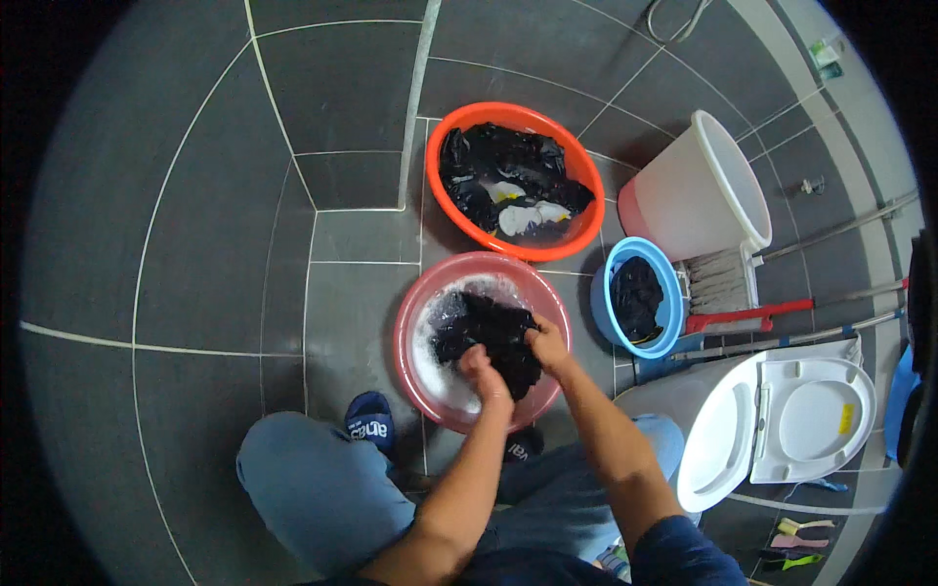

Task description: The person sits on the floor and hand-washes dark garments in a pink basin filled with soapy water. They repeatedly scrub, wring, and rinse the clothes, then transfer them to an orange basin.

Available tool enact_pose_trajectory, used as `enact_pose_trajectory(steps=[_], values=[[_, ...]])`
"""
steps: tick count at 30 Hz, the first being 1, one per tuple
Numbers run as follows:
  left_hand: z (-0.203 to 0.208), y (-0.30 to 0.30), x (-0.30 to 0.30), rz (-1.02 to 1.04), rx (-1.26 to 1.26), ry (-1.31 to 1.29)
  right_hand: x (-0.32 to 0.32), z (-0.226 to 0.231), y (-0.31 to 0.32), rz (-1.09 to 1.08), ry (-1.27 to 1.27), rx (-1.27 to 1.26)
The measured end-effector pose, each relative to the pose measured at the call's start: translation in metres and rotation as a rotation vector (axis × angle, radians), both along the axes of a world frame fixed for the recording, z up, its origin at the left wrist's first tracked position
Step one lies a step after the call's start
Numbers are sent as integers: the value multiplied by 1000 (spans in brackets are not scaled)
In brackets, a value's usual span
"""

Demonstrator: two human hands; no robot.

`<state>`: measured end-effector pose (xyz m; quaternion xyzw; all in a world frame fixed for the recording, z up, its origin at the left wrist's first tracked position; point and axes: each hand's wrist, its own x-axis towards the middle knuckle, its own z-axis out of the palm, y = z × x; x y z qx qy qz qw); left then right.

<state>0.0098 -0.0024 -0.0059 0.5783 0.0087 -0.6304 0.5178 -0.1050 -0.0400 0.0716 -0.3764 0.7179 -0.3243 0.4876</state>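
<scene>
A pink basin [403, 359] on the floor in front of me holds white suds [430, 369] and a wet, bunched black cloth [489, 327]. My right hand [550, 346] grips the cloth at its right side, fingers closed on the fabric. Lower on the cloth, toward the near side of the basin, my left hand [481, 371] is closed against a fold, its fingers partly hidden. What kind of garment the cloth is, I cannot make out.
Beyond stands an orange basin [592, 230] with dark wet clothes and white pieces. On the right are a blue basin [600, 308] with dark cloth, a tall whitish bucket [684, 186], a mop [718, 278], a red handle [743, 316] and an open toilet [718, 430]. Tiled walls rise around.
</scene>
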Motion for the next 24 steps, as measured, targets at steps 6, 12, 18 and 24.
enact_pose_trajectory(steps=[6,12,18,24], values=[[-9,-43,44,-158,-157,490,85,63,41,439,534,-23],[-4,-31,-8,-290,272,178,45,-11,-9,-214,610,165],[-30,-26,3,-304,295,173,40,-27,-20,-216,580,262],[28,-49,3,-103,270,142,4,-72,-6,-251,436,209]])
